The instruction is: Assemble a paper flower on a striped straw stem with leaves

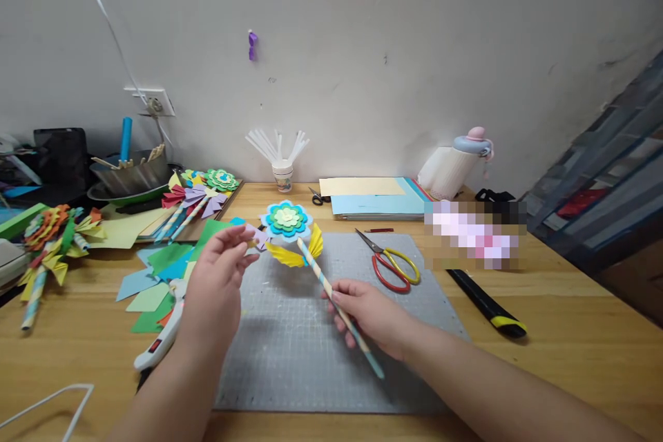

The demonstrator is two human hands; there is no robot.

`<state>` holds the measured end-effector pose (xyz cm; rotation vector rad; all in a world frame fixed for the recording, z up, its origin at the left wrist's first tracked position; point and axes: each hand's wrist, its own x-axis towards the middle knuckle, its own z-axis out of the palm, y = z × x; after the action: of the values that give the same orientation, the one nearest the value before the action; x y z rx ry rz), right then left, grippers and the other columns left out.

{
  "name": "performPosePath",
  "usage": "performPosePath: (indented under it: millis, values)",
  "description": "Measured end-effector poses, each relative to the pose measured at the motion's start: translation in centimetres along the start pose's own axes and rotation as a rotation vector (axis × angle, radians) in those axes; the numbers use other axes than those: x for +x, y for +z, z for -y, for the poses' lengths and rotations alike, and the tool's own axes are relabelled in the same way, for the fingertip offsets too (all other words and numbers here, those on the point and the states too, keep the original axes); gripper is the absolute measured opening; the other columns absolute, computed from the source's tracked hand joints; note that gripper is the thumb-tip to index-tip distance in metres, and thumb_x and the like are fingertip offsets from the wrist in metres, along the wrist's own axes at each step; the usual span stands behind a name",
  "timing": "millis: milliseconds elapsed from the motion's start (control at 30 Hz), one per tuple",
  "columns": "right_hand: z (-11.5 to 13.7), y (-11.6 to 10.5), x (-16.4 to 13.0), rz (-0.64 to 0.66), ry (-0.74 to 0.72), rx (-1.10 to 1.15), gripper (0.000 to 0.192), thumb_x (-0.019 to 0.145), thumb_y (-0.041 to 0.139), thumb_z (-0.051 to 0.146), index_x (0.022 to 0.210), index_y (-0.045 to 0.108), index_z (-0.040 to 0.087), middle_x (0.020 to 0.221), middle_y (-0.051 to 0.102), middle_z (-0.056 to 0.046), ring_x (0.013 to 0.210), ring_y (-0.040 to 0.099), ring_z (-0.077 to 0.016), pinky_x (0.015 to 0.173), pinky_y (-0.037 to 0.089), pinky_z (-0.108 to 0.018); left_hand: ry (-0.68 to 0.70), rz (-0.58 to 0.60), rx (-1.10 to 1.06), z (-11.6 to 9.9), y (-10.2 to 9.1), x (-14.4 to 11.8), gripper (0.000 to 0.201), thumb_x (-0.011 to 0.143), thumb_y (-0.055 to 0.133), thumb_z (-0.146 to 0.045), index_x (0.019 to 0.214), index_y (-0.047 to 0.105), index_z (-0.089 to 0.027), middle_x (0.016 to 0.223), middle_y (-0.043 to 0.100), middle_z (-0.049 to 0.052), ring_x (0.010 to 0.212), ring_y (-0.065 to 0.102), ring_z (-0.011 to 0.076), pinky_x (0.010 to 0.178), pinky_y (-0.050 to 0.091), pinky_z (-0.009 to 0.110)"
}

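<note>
My right hand is closed round the striped stem of a paper flower, held tilted above the grey cutting mat. The bloom has layered light-blue, blue, green and cream petals, and yellow pleated paper leaves sit on the stem just below it. Left of the bloom, my left hand has its thumb and fingers pinched together, with a small yellowish bit at the tips too small to name. A white glue gun with a red switch lies beside my left forearm, partly hidden by it.
Red-and-yellow-handled scissors lie on the mat's right side. Paper scraps and finished paper flowers cover the left. At the back stand a cup of white sticks, stacked paper sheets and a bottle.
</note>
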<state>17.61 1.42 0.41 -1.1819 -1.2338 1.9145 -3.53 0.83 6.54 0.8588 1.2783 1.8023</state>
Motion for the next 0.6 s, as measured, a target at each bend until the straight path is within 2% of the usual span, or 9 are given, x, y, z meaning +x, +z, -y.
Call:
performPosePath:
  millis: [67, 167, 233, 300, 400, 500, 600]
  values:
    - [-0.3, -0.8, -1.1, -0.022, -0.01, -0.104, 0.017, 0.083, 0.055, 0.032, 0.088, 0.063, 0.018, 0.051, 0.045, 0.007, 0.042, 0.039, -0.0079, 0.039, 0.031, -0.018, 0.018, 0.029, 0.057, 0.1, -1.6, -2.1, 0.021, 0.071, 0.069, -0.027, 0.091, 0.066, -0.023, 0.099, 0.067, 0.003, 0.103, 0.058, 0.022, 0.077, 0.047, 0.028]
    - [-1.0, -1.7, -3.2, -0.036, -0.008, -0.248, 0.019, 0.085, 0.052, 0.027, 0.092, 0.067, 0.018, 0.05, 0.043, 0.007, 0.04, 0.035, -0.0081, 0.041, 0.028, -0.02, 0.019, 0.048, 0.167, 1.7, -4.5, -4.9, 0.024, 0.071, 0.072, -0.031, 0.094, 0.068, -0.023, 0.103, 0.066, 0.004, 0.106, 0.055, 0.0226, 0.081, 0.045, 0.026]
    - [-1.4, -2.0, -4.5, -0.035, -0.057, -0.361, 0.02, 0.087, 0.052, 0.025, 0.096, 0.07, 0.02, 0.066, 0.053, 0.002, 0.05, 0.043, -0.0095, 0.048, 0.036, -0.022, 0.019, 0.114, 0.331, 3.0, -6.4, -6.1, 0.02, 0.078, 0.066, -0.035, 0.096, 0.065, -0.026, 0.107, 0.064, 0.002, 0.11, 0.054, 0.0227, 0.085, 0.045, 0.027]
    - [-1.7, -1.9, -5.5, -0.051, -0.194, -0.643, 0.025, 0.091, 0.047, 0.024, 0.104, 0.069, 0.022, 0.086, 0.059, -0.003, 0.074, 0.055, -0.0155, 0.069, 0.045, -0.028, 0.047, 0.169, 0.464, 4.0, -7.8, -6.9, 0.017, 0.083, 0.06, -0.036, 0.097, 0.063, -0.027, 0.108, 0.062, 0.002, 0.112, 0.054, 0.0232, 0.085, 0.046, 0.028]
    - [-2.3, -1.4, -6.3, -0.063, -0.278, -0.885, 0.035, 0.095, 0.037, 0.019, 0.123, 0.058, 0.022, 0.105, 0.058, -0.008, 0.097, 0.056, -0.0195, 0.087, 0.044, -0.033, 0.141, 0.232, 0.629, 4.8, -9.1, -7.2, 0.013, 0.086, 0.055, -0.035, 0.096, 0.061, -0.028, 0.11, 0.06, 0.003, 0.113, 0.053, 0.0233, 0.087, 0.046, 0.031]
    - [-2.6, -0.9, -6.4, -0.072, -0.264, -1.063, 0.044, 0.094, 0.032, 0.012, 0.134, 0.048, 0.022, 0.112, 0.057, -0.011, 0.096, 0.058, -0.0198, 0.084, 0.046, -0.033, 0.241, 0.312, 0.786, 5.0, -9.6, -7.3, 0.011, 0.087, 0.053, -0.032, 0.096, 0.06, -0.028, 0.112, 0.058, 0.003, 0.112, 0.054, 0.0224, 0.091, 0.045, 0.034]
    - [-2.5, -0.5, -6.4, -0.114, -0.243, -1.315, 0.047, 0.091, 0.034, 0.009, 0.135, 0.049, 0.021, 0.105, 0.06, -0.011, 0.09, 0.059, -0.0243, 0.077, 0.047, -0.037, 0.307, 0.392, 0.905, 5.1, -9.9, -7.4, 0.014, 0.089, 0.052, -0.031, 0.101, 0.059, -0.029, 0.117, 0.056, 0.003, 0.111, 0.054, 0.0219, 0.09, 0.046, 0.035]
